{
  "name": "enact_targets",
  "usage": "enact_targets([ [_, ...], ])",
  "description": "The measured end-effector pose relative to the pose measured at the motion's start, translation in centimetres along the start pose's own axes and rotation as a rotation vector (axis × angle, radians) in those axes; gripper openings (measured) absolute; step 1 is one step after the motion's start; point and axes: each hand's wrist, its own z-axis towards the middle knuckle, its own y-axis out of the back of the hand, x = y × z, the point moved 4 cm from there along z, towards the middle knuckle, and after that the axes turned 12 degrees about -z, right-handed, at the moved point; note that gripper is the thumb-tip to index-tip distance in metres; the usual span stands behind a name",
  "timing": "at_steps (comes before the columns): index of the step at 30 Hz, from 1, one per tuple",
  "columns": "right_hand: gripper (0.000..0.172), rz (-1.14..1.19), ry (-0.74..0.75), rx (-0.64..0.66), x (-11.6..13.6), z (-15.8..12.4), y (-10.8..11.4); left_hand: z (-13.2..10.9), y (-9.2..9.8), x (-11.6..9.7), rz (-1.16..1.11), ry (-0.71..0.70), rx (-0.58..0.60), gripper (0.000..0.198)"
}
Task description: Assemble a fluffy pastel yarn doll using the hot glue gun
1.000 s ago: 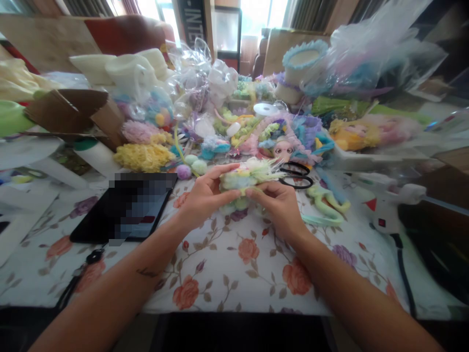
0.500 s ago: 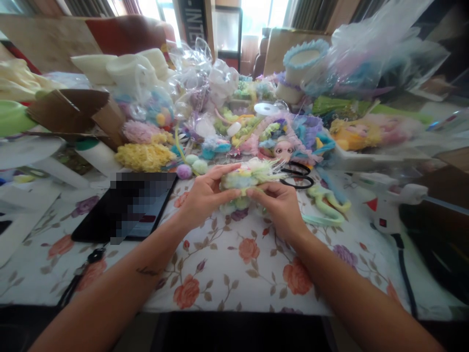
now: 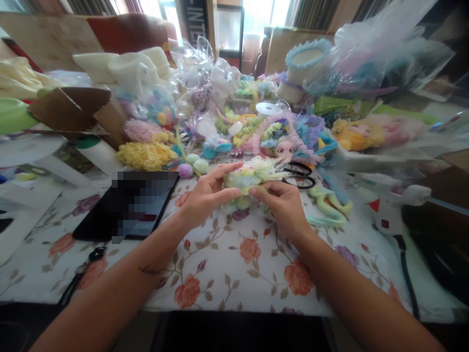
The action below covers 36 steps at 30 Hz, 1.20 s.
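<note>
Between my two hands is a fluffy pale yellow-green craft piece [image 3: 244, 182] with whitish strands sticking out on its right side. My left hand [image 3: 210, 192] grips it from the left, thumb along the front and fingers over the top. From the right, my right hand [image 3: 280, 203] pinches its lower front edge between thumb and finger. Black-handled scissors [image 3: 302, 182] lie just beyond my right hand, their blades hidden. Soft green and blue fuzzy strips [image 3: 331, 203] rest to the right of that hand. Small pompoms [image 3: 186, 170] sit behind my left hand.
A black tablet [image 3: 126, 208] lies left on the flowered tablecloth [image 3: 234, 274]. At right stands a white hot glue gun [image 3: 390, 208] with a black cord. Behind are a doll face [image 3: 285, 149], yellow fluffy trim [image 3: 146, 155], a cardboard box [image 3: 73, 115] and plastic bags [image 3: 384, 54].
Both hands keep their hold on the fluffy piece, with the right fingers shifted very slightly. The whole view has moved a little; nothing was let go.
</note>
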Motion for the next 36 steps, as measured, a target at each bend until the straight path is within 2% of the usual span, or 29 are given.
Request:
enact_targets([
  [7, 0.016, 0.01, 0.017, 0.001, 0.2, 0.0, -0.1, -0.1, -0.1, 0.2, -0.018, 0.012, -0.025, 0.058],
  [18, 0.018, -0.021, 0.026, -0.002, 0.2, -0.1, 0.0, -0.1, -0.3, -0.5, 0.071, -0.023, -0.062, 0.054],
  [24, 0.025, -0.012, -0.047, 0.017, -0.2, -0.2, -0.1, 0.1, -0.2, 0.0, 0.091, -0.032, 0.041, 0.07],
  [29, 0.029, -0.038, -0.03, 0.098, -0.1, -0.3, -0.6, 0.0, 0.3, -0.1, 0.342, -0.147, -0.112, 0.056],
  [33, 0.03, -0.053, -0.004, 0.163, 0.1, -0.1, -0.9, -0.4, 0.3, -0.8, 0.443, -0.234, -0.141, 0.054],
  [36, 0.026, -0.033, 0.029, 0.155, 0.4, -0.1, -0.8, -0.7, 0.3, -1.4, 0.498, -0.304, -0.167, 0.053],
])
